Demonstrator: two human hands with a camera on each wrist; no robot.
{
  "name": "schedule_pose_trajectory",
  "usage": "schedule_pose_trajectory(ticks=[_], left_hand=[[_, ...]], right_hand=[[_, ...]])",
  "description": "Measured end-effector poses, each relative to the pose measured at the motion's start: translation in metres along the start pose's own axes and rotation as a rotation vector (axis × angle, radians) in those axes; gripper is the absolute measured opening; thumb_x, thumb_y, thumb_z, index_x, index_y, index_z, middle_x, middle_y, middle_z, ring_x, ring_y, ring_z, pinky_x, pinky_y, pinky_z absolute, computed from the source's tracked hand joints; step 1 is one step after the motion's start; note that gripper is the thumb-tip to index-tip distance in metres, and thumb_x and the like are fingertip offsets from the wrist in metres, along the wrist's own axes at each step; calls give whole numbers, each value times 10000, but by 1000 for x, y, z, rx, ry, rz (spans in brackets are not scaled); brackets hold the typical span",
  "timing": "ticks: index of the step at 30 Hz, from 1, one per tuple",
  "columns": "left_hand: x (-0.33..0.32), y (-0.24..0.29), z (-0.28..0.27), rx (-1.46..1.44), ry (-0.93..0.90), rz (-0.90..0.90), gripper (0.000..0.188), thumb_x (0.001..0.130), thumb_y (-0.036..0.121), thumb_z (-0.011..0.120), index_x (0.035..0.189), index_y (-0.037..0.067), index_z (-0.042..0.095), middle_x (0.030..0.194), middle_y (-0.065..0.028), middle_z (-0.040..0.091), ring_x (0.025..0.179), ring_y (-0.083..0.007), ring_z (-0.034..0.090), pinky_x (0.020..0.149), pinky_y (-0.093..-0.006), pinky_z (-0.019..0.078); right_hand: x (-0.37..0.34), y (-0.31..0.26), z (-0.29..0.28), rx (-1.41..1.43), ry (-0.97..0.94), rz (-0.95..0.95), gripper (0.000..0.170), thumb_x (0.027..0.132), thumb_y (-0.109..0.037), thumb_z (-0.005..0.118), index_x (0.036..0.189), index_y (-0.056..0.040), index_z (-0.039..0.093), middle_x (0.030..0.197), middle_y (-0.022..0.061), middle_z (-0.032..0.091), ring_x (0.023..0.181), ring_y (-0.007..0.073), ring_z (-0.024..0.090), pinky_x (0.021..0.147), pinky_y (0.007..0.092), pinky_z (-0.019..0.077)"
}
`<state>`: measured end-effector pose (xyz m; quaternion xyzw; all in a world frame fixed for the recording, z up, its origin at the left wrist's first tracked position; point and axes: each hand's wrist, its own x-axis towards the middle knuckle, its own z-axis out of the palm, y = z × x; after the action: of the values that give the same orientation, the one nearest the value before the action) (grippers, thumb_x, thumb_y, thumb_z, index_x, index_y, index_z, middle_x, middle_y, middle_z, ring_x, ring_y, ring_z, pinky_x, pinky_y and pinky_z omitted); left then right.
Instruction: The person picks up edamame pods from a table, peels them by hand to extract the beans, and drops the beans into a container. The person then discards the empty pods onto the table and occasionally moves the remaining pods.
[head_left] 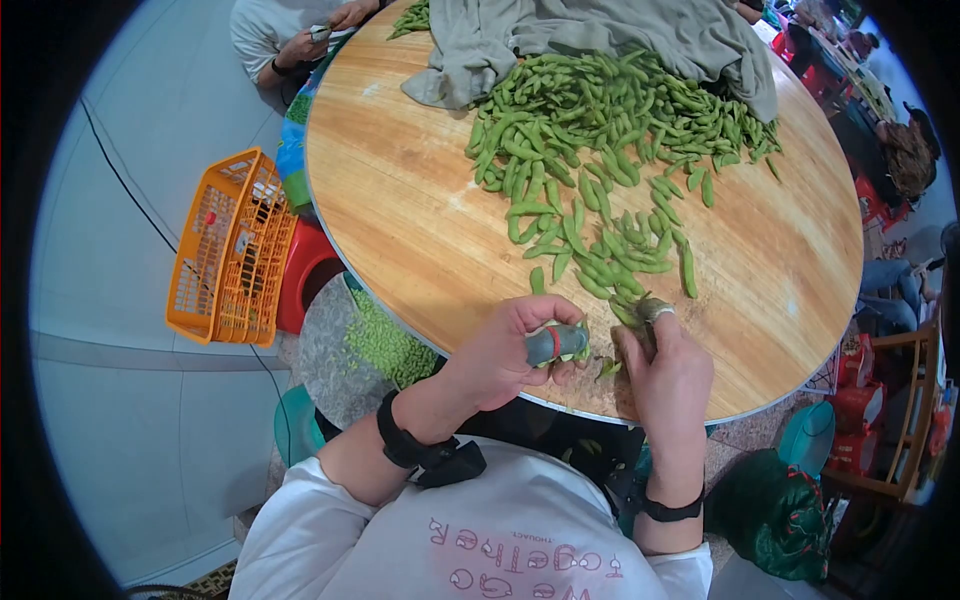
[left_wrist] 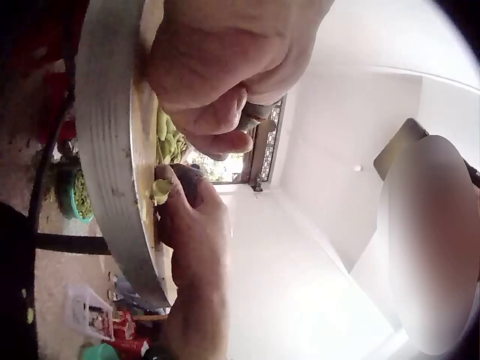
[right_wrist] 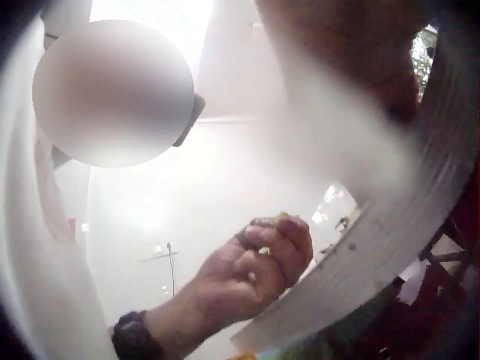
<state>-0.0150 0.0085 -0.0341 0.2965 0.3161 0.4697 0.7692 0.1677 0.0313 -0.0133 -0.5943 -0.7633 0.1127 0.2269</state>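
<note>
My left hand (head_left: 505,350) is curled at the near edge of the round table, a grey finger sleeve (head_left: 552,344) with a red band on its thumb. Green bits of soybean (right_wrist: 264,250) show between its curled fingers in the right wrist view. Just right of it, my right hand (head_left: 668,375) pinches at the near end of the pods, a dark cover (head_left: 652,308) on a fingertip. A green soybean pod (left_wrist: 160,190) shows at that thumb in the left wrist view. The heap of soybean pods (head_left: 600,120) spreads from the far side toward both hands.
A grey cloth (head_left: 600,30) covers the heap's far part. Shelled beans (head_left: 385,340) fill a basin below the table's left edge, beside a red stool (head_left: 305,270) and an orange basket (head_left: 225,250). Another person's hands (head_left: 305,45) are at upper left. A wooden chair (head_left: 910,420) stands right.
</note>
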Motion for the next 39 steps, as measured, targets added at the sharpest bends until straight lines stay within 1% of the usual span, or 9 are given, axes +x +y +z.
schedule_pose_trajectory(ticks=[5, 7, 9, 10, 13, 23, 27, 36, 39], left_hand=[[-7, 3, -1, 357, -12, -89, 368, 670, -144, 478, 984, 12, 591, 927, -44, 565, 756, -119, 561, 623, -237, 450], [-8, 0, 7, 858, -136, 390, 274, 744, -82, 491, 967, 17, 616, 878, -24, 564, 758, -106, 552, 630, -219, 447], [-13, 4, 21, 684, 8, 242, 234, 763, -46, 530, 979, 8, 604, 898, -17, 565, 717, -77, 532, 596, -197, 420], [-14, 5, 26, 508, 144, 95, 210, 781, -10, 570, 990, -2, 593, 918, -10, 565, 676, -48, 512, 561, -175, 393], [-12, -5, 26, 139, 67, 100, 175, 800, 44, 609, 966, -3, 584, 873, -2, 564, 653, -34, 502, 531, -153, 372], [-15, -4, 23, -27, 176, 75, 121, 777, 35, 627, 881, 28, 565, 789, 8, 552, 634, -18, 475, 536, -135, 343], [-11, -6, 21, 291, 153, 167, 121, 755, 18, 615, 867, 27, 571, 810, 5, 543, 684, -52, 484, 582, -174, 374], [-2, -2, 11, 281, -127, 112, 189, 712, 45, 665, 873, 23, 570, 834, 0, 540, 807, -62, 486, 709, -217, 397], [2, -5, 20, 519, 27, 176, 197, 724, 39, 657, 901, 26, 572, 838, 3, 547, 800, -61, 495, 702, -212, 402]], right_hand=[[-5, 9, 9, 100, 97, -55, 184, 769, -144, 660, 845, -17, 550, 637, 143, 564, 529, 293, 545, 481, 349, 425], [-11, 8, 7, 245, 163, -76, 163, 790, -139, 649, 846, -19, 554, 620, 110, 564, 483, 247, 530, 450, 311, 405], [-19, 2, -4, 1191, -163, 413, 141, 842, -144, 610, 877, -17, 559, 595, 7, 521, 451, 91, 439, 420, 212, 325], [-23, -3, -9, 1282, -249, 434, 160, 875, -156, 576, 929, -7, 556, 624, -44, 478, 495, 5, 363, 429, 157, 264], [-30, -12, -4, 1431, -342, 401, 169, 892, -148, 546, 963, 5, 542, 629, -25, 489, 480, 21, 364, 425, 167, 268], [-36, -13, -8, 1345, -517, 341, 233, 943, -170, 421, 760, -37, 472, 584, -17, 455, 480, 34, 355, 432, 193, 269], [-35, -13, -7, 1214, -491, 265, 239, 945, -175, 416, 763, -34, 479, 564, -14, 445, 463, 36, 339, 425, 194, 266], [-31, -5, -12, 1864, -731, 663, 157, 926, -119, 448, 910, 17, 524, 621, -9, 471, 460, 26, 346, 416, 171, 268], [-29, -7, -3, 1462, -507, 471, 146, 918, -123, 467, 886, 2, 535, 620, -21, 482, 467, 20, 351, 420, 174, 273]])
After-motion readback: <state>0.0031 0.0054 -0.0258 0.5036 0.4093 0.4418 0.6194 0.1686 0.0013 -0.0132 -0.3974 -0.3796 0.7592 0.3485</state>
